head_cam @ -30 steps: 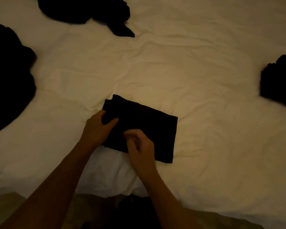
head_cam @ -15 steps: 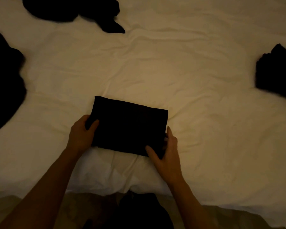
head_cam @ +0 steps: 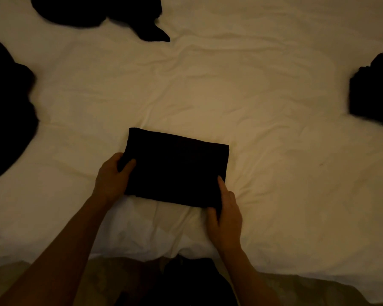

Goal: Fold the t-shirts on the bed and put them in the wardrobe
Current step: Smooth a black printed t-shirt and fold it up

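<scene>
A black t-shirt (head_cam: 177, 166), folded into a neat rectangle, lies on the white bed (head_cam: 230, 96) near its front edge. My left hand (head_cam: 113, 177) grips the shirt's left edge, thumb on top and fingers under it. My right hand (head_cam: 226, 213) holds the near right corner, thumb lying along the right side of the cloth. An unfolded black t-shirt (head_cam: 93, 12) lies crumpled at the back left. Another dark garment (head_cam: 7, 107) is heaped at the left edge. A dark folded pile (head_cam: 374, 91) sits at the right edge.
The bed's rumpled white cover stretches between the dark clothes, with open sheet beyond the folded shirt. The front edge of the bed runs along the bottom, with tan floor (head_cam: 318, 290) below it. The light is dim.
Both hands were working on top of the shirt's near left part. They have spread to its left edge and near right corner, and the shirt now lies squarer and flatter.
</scene>
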A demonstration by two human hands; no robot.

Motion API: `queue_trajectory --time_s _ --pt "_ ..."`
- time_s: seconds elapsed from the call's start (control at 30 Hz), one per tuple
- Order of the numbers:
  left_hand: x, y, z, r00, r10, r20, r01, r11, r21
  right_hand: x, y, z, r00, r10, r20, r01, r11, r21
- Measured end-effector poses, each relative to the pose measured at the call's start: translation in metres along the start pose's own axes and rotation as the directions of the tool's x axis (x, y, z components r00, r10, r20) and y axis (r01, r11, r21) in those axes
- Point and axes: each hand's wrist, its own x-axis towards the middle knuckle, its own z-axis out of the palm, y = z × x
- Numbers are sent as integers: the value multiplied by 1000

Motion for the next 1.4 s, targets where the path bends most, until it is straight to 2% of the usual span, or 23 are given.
queue_trajectory --time_s 0.07,0.2,0.37,0.53,0.63,0.7,0.8,0.9,0.93,0.97,1.03,1.07,1.13,1.2,1.27,1.33,1.4 --pt "0 1 -1 1000 -14 6 14 999 -32 0 -1 -1 1000 -8 15 7 1000 29" --pt "1 -3 2 1000 -14 2 14 999 -48 1 -5 0 997 69 -18 -67 995 71" --pt "3 -5 4 1000 -12 -5 11 998 -66 11 -13 16 978 207 -32 -208 978 -15" --pt "2 -4 6 999 -18 -27 17 999 -42 9 -11 16 977 179 -114 -170 982 84" --pt "2 -1 8 999 -39 -33 38 999 -37 7 1 16 989 126 -77 -127 992 -3" --pt "0 2 10 998 22 -64 -19 999 47 8 6 17 994 111 -12 -111 988 -111" --pt "-4 -2 10 977 172 -129 -145 970 195 10 0 9 991 58 119 -46 994 -104" --pt "-2 -6 3 977 212 -22 -199 943 267 10 2 -20 968 -44 249 81 987 -138" --pt "-2 -4 -3 974 226 13 -218 922 321 16 2 -32 975 -68 211 110 975 -195" --pt "0 0 -11 965 260 5 -242 889 388 26 0 -43 988 -101 114 128 956 -263" --pt "3 19 -24 915 387 -116 -292 831 473 56 -12 -52 983 -165 -86 123 922 -368" --pt "5 35 -25 880 449 -154 -330 813 480 71 -18 -49 975 -189 -120 124 901 -415" --pt "7 56 -15 835 544 -86 -426 738 523 92 -28 -30 968 -240 -78 169 845 -507" --pt "11 60 3 834 550 33 -463 667 584 101 -30 -4 972 -235 16 205 814 -544" --pt "17 46 19 894 437 95 -401 689 604 100 -24 18 983 -167 76 181 804 -567" --pt "20 30 30 933 358 33 -319 782 535 99 -15 28 990 -120 73 140 814 -564" --pt "16 24 33 946 316 -72 -269 890 368 99 -8 28 993 -109 36 112 838 -534"
